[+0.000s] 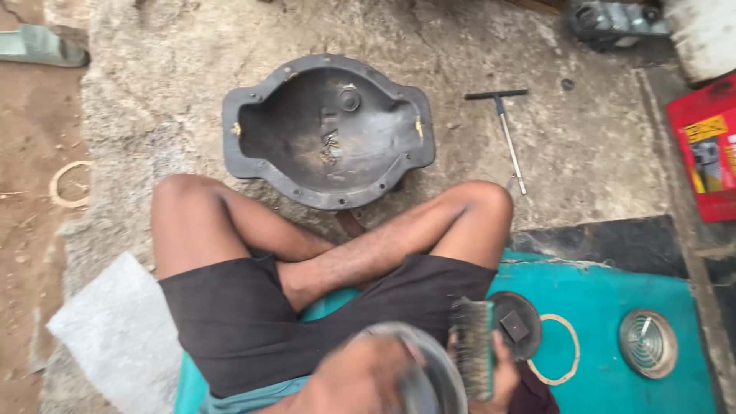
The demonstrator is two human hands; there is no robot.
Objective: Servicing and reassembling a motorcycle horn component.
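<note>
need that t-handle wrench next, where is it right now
The T-handle wrench lies on the concrete floor, upper right of the head view, just right of the dark metal cover.

A dark metal cover pan (328,130) lies far; a T-handle wrench (507,134) is to its right, a red box (709,153) is far right.

Rough concrete floor (583,153), teal mat (598,291)

Near the bottom edge, the left hand (360,379) grips a blurred round grey metal disc (429,372); the right hand (502,376) holds a worn wire-bristle brush (474,346) against it. Farther off lies a dark cast-metal housing cover (328,130), a T-handled wrench (507,134) to its right
</note>
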